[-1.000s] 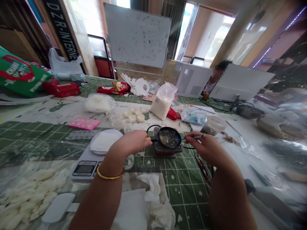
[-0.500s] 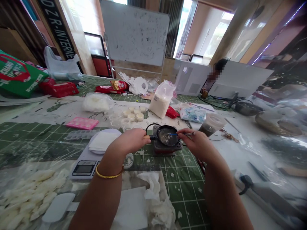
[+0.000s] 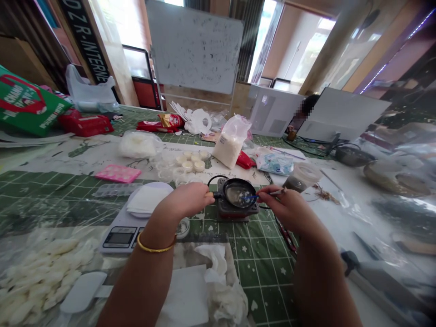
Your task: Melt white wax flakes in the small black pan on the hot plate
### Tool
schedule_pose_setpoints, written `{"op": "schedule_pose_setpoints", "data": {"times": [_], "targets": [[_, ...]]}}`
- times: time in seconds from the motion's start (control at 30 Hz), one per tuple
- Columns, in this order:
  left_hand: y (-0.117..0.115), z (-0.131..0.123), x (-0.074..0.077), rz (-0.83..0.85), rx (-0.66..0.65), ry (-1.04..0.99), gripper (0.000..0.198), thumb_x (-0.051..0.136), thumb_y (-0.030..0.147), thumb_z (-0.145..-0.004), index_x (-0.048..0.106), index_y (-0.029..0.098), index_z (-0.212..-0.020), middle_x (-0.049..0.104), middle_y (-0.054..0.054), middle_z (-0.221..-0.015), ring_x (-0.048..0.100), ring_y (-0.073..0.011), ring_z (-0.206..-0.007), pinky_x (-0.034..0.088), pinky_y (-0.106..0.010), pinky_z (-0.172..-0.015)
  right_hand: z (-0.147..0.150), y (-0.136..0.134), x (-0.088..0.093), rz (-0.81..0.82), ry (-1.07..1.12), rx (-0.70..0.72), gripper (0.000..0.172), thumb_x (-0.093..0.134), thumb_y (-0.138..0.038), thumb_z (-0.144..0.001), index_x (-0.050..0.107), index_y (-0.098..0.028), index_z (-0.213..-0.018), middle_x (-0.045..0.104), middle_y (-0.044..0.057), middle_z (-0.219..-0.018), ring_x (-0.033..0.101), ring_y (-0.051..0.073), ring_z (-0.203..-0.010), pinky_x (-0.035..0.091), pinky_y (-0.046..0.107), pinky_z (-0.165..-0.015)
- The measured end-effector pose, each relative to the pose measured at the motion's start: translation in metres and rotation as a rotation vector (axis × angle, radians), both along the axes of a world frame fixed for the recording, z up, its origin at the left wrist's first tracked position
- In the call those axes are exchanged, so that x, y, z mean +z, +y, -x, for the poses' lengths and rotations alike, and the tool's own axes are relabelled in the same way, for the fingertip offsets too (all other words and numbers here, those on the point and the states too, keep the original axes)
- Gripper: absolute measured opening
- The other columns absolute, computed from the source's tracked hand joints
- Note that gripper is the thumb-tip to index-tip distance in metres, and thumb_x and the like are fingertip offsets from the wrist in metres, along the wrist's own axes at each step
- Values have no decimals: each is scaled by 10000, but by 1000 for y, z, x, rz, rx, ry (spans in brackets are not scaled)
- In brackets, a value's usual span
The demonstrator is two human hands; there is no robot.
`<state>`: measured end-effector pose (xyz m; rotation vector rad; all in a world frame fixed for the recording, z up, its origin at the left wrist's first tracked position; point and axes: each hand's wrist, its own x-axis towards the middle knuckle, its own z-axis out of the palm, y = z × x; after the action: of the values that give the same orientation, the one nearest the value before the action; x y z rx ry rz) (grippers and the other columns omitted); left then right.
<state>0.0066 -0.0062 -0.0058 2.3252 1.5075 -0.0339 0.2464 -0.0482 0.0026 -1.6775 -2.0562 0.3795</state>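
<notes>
Head view: my left hand (image 3: 191,200) is clamping the pan (image 3: 251,186) by its handle (image 3: 218,195), probably steadying it on the burner (image 3: 234,215) — my right hand (image 3: 282,202) is pinching a stick (image 3: 252,197), its blue end reaching into the pan, likely so my hand is clearing it.

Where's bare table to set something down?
Green tablecloth on the near side of the burner, between crumpled tissue and the right forearm, looks bare. Another patch: left of the clear tray. Crowded: beyond the pan, cups and a bag of white granules; at its left, left hand and scale.
</notes>
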Motion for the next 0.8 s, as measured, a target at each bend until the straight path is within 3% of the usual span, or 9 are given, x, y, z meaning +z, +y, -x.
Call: {"op": "schedule_pose_setpoints", "data": {"times": [0.17, 0.33, 0.5, 0.6, 0.67, 0.8], "targets": [[3, 1, -3, 13, -15, -20, 383, 351, 490, -770, 534, 172, -657, 585, -41, -714, 506, -143, -589, 296, -250, -494, 0, 0, 0, 80, 69, 76, 264, 436, -385, -796, 631, -226, -876, 667, 2, -763, 588, 152, -685, 423, 263, -622], [2, 1, -2, 30, -5, -3, 382, 339, 483, -776, 531, 175, -658, 587, -44, -709, 507, -147, -585, 292, -252, -489, -12, 6, 0, -29, 60, -162, 305, 436, -413, -791, 646, -194, -760, 674, 30, -763, 595, 178, -710, 421, 297, -656], [2, 2, -2, 38, -21, -45, 384, 346, 493, -770, 530, 178, -650, 588, -34, -692, 514, -147, -582, 298, -247, -487, -16, 1, 3, 149, 162, 68, 285, 472, -419, -780, 635, -215, -894, 680, 15, -805, 606, 176, -758, 442, 283, -688], [3, 3, -3, 47, -18, -51, 385, 352, 494, -765, 539, 178, -651, 593, -38, -690, 515, -150, -581, 297, -248, -487, -22, 4, 3, 39, 178, -93, 319, 488, -458, -759, 654, -186, -783, 682, 42, -768, 608, 195, -742, 441, 310, -703], [3, 3, -3, 51, -16, -52, 387, 355, 494, -764, 550, 177, -657, 598, -45, -700, 517, -154, -590, 302, -251, -498, -23, 10, -2, -21, 297, -157, 339, 494, -465, -754, 645, -166, -812, 682, 57, -747, 609, 197, -757, 440, 327, -734], [4, 4, -4, 56, -13, -71, 404, 345, 495, -761, 567, 172, -661, 593, -53, -694, 513, -155, -591, 303, -252, -501, -24, 22, -21, 95, 573, -65, 345, 531, -440, -741, 617, -137, -884, 678, 61, -737, 611, 177, -782, 424, 351, -815]]}}
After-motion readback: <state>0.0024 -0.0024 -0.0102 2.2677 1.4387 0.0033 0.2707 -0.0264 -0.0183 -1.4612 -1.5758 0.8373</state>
